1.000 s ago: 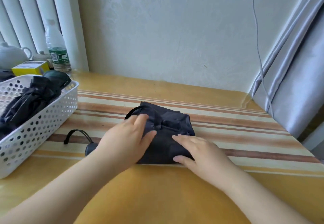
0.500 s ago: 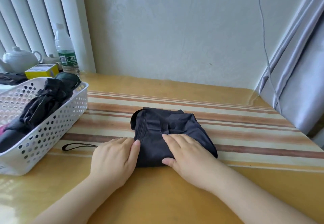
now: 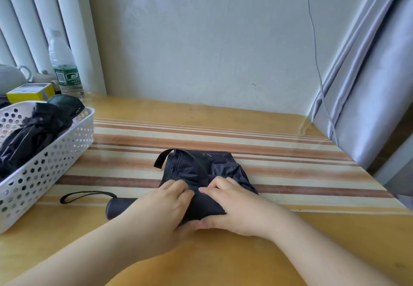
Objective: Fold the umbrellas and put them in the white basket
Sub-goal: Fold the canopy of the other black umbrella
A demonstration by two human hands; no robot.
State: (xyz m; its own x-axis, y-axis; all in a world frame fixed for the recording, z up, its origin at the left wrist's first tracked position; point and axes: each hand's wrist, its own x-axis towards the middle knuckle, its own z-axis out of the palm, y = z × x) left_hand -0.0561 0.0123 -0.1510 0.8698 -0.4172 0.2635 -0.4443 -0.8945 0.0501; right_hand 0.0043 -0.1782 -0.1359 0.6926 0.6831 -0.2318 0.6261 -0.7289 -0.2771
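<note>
A collapsed dark navy umbrella [image 3: 201,169] lies flat on the striped table, its canopy spread in loose folds. Its black handle [image 3: 118,207] pokes out to the left with a wrist strap [image 3: 85,195] curled beside it. My left hand [image 3: 165,207] and my right hand [image 3: 237,209] both grip the near edge of the canopy, fingers curled over the fabric and thumbs under it. The white perforated basket [image 3: 55,158] stands at the left and holds folded black umbrellas [image 3: 33,133].
A water bottle [image 3: 63,66], a yellow box [image 3: 31,92] and a white teapot [image 3: 11,77] stand behind the basket. A wall runs along the table's far edge. A grey curtain [image 3: 368,84] and a thin cable [image 3: 315,50] hang at the right.
Both hands have pulled back to the near edge of the canopy and closed on it, rolling the fabric. The handle now shows at the left.
</note>
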